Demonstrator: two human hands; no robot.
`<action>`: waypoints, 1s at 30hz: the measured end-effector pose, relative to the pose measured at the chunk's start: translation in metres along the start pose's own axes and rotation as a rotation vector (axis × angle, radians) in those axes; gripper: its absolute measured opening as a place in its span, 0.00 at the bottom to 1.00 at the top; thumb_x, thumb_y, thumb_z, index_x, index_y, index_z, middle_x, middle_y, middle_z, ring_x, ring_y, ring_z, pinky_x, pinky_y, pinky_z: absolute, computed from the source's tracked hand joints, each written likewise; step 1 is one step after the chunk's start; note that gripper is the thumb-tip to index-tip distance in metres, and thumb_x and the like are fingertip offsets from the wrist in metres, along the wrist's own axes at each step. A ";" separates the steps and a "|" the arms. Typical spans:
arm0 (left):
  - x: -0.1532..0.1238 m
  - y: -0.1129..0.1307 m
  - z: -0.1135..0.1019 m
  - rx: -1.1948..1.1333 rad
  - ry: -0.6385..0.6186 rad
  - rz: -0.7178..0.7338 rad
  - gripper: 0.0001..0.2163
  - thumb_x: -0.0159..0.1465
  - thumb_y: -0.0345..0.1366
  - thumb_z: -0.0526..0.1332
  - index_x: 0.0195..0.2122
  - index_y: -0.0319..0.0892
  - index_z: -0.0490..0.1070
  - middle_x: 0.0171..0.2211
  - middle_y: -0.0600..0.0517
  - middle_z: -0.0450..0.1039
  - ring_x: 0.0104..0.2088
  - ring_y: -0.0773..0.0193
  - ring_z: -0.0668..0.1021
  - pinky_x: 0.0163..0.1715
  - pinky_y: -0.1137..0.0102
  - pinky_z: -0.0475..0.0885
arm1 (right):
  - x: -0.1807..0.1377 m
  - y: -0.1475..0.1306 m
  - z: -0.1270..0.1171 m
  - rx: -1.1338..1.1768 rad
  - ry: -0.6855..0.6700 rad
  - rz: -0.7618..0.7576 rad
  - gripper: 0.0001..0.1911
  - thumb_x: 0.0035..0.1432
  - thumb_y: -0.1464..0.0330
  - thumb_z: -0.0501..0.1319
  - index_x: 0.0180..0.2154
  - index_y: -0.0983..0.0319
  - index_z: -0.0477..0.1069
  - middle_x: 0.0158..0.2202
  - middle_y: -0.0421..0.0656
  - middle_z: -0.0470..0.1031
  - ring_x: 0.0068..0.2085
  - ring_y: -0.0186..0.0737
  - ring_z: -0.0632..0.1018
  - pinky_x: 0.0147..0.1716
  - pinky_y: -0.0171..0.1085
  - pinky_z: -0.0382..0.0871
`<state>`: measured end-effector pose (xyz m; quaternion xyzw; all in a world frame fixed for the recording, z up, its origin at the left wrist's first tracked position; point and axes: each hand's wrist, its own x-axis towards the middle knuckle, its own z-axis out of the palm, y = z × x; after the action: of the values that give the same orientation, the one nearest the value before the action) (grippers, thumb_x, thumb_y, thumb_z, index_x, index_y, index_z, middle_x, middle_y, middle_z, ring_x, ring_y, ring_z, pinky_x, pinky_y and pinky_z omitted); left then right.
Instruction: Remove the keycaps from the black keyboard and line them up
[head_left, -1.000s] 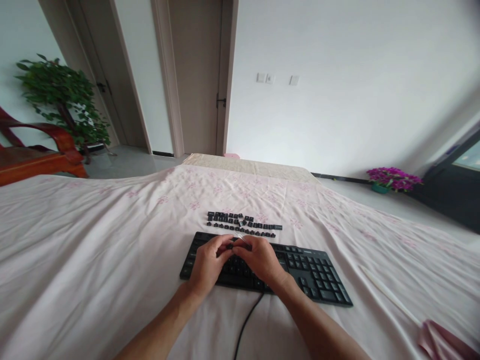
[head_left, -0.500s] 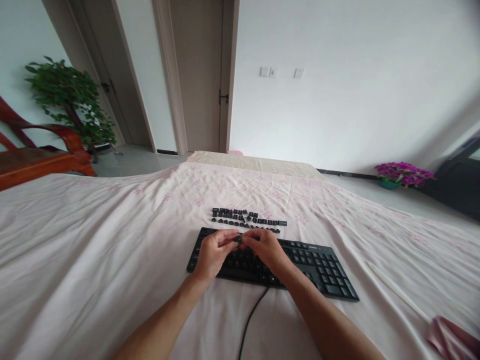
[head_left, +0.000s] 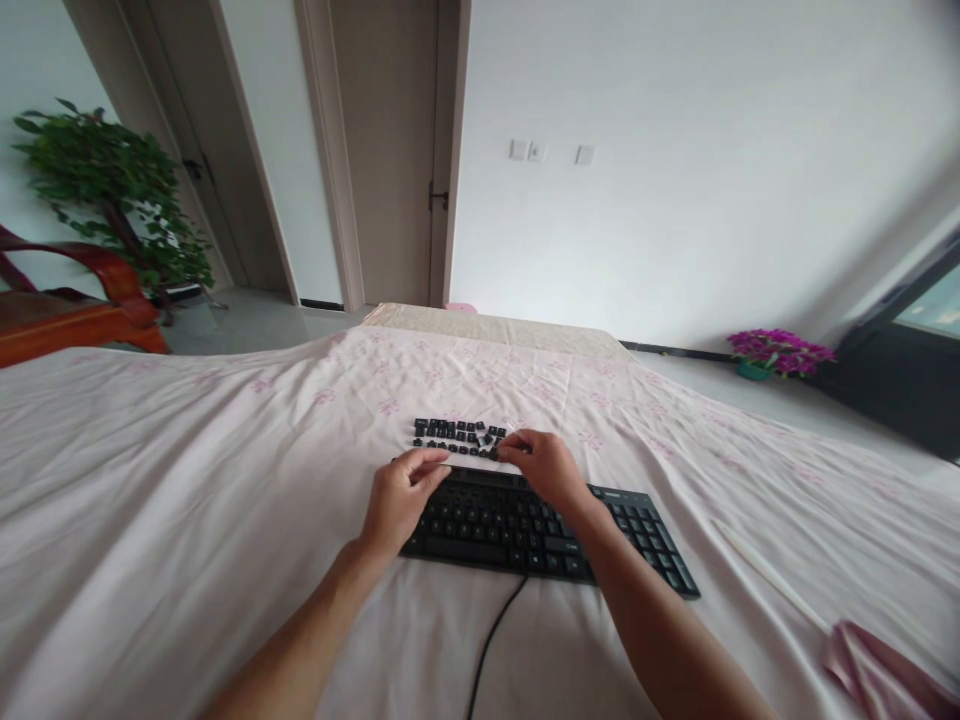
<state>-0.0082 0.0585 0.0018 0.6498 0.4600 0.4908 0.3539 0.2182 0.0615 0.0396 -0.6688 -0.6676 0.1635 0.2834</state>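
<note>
A black keyboard (head_left: 480, 545) lies on the bedspread, part of its upper rows without keycaps. Beyond its back edge, loose black keycaps (head_left: 450, 430) are laid out in rows, a few of them askew. My right hand (head_left: 551, 470) reaches over the keyboard to these rows, thumb and fingertips pinched at a keycap (head_left: 493, 453). Over the keyboard's back left corner is my left hand (head_left: 397, 500), its thumb and forefinger closed together; anything between them is too small to make out. My right hand hides some keycaps.
The keyboard's cable (head_left: 491, 640) runs toward me across the pale flowered bedspread (head_left: 225, 500). On the right lie a thin whitish strip (head_left: 772, 580) and a pink cloth (head_left: 885, 670). A wooden chair (head_left: 82, 300) and a plant (head_left: 112, 190) stand at the left.
My hands were together over the keyboard around a small dark keycap. They have parted: the right went forward and right to the loose keycaps, the left slightly left. The view shifted slightly.
</note>
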 end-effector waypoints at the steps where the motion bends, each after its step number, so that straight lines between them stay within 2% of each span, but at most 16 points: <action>1: 0.004 -0.005 -0.008 0.057 0.042 0.029 0.11 0.59 0.40 0.60 0.41 0.45 0.76 0.39 0.50 0.79 0.38 0.60 0.79 0.43 0.67 0.73 | 0.011 0.007 -0.007 -0.110 0.047 0.047 0.11 0.54 0.59 0.60 0.34 0.57 0.78 0.29 0.40 0.78 0.33 0.40 0.76 0.30 0.34 0.61; 3: 0.013 -0.020 -0.024 0.170 0.120 0.040 0.11 0.59 0.41 0.59 0.39 0.45 0.77 0.38 0.51 0.79 0.39 0.60 0.79 0.44 0.67 0.72 | 0.032 0.020 -0.017 -0.277 0.067 0.123 0.11 0.54 0.59 0.60 0.34 0.55 0.78 0.30 0.41 0.78 0.34 0.41 0.76 0.30 0.34 0.59; 6: 0.021 -0.046 -0.042 0.155 0.187 -0.087 0.14 0.60 0.44 0.58 0.40 0.43 0.76 0.41 0.49 0.78 0.42 0.59 0.78 0.45 0.66 0.72 | 0.059 0.036 -0.018 -0.417 0.025 0.157 0.10 0.55 0.60 0.59 0.35 0.53 0.78 0.33 0.41 0.78 0.37 0.42 0.76 0.30 0.34 0.59; 10: 0.024 -0.068 -0.048 0.053 0.148 -0.177 0.17 0.60 0.46 0.56 0.43 0.40 0.74 0.42 0.46 0.78 0.42 0.58 0.79 0.44 0.67 0.72 | 0.075 0.045 -0.006 -0.499 -0.047 0.156 0.11 0.55 0.61 0.59 0.37 0.54 0.78 0.36 0.42 0.78 0.39 0.42 0.76 0.32 0.34 0.61; 16: 0.024 -0.067 -0.043 0.195 0.135 -0.164 0.16 0.60 0.47 0.56 0.40 0.44 0.76 0.41 0.49 0.79 0.41 0.58 0.78 0.41 0.69 0.71 | 0.080 0.047 0.007 -0.524 -0.081 0.157 0.11 0.54 0.60 0.60 0.38 0.53 0.78 0.38 0.42 0.78 0.40 0.41 0.76 0.34 0.34 0.62; 23: 0.024 -0.062 -0.043 0.275 0.120 -0.166 0.15 0.60 0.46 0.55 0.39 0.46 0.77 0.40 0.51 0.79 0.40 0.58 0.78 0.39 0.69 0.71 | 0.079 0.046 0.005 -0.522 -0.060 0.158 0.13 0.56 0.59 0.58 0.39 0.52 0.78 0.38 0.43 0.79 0.40 0.42 0.76 0.35 0.35 0.62; 26: 0.023 -0.062 -0.044 0.284 0.117 -0.165 0.14 0.60 0.46 0.55 0.39 0.47 0.77 0.40 0.52 0.79 0.41 0.58 0.78 0.40 0.69 0.70 | 0.077 0.039 0.003 -0.512 -0.023 0.095 0.13 0.57 0.59 0.57 0.40 0.51 0.78 0.39 0.42 0.79 0.41 0.43 0.76 0.35 0.35 0.62; 30: 0.024 -0.062 -0.044 0.302 0.109 -0.158 0.14 0.61 0.45 0.54 0.39 0.48 0.77 0.40 0.52 0.79 0.40 0.58 0.78 0.39 0.69 0.71 | 0.074 0.023 0.007 -0.498 -0.052 -0.012 0.12 0.58 0.60 0.57 0.40 0.52 0.78 0.41 0.41 0.78 0.44 0.41 0.76 0.35 0.33 0.61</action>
<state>-0.0642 0.1015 -0.0359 0.6297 0.5968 0.4213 0.2644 0.2371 0.1367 0.0322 -0.7095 -0.6984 0.0093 0.0936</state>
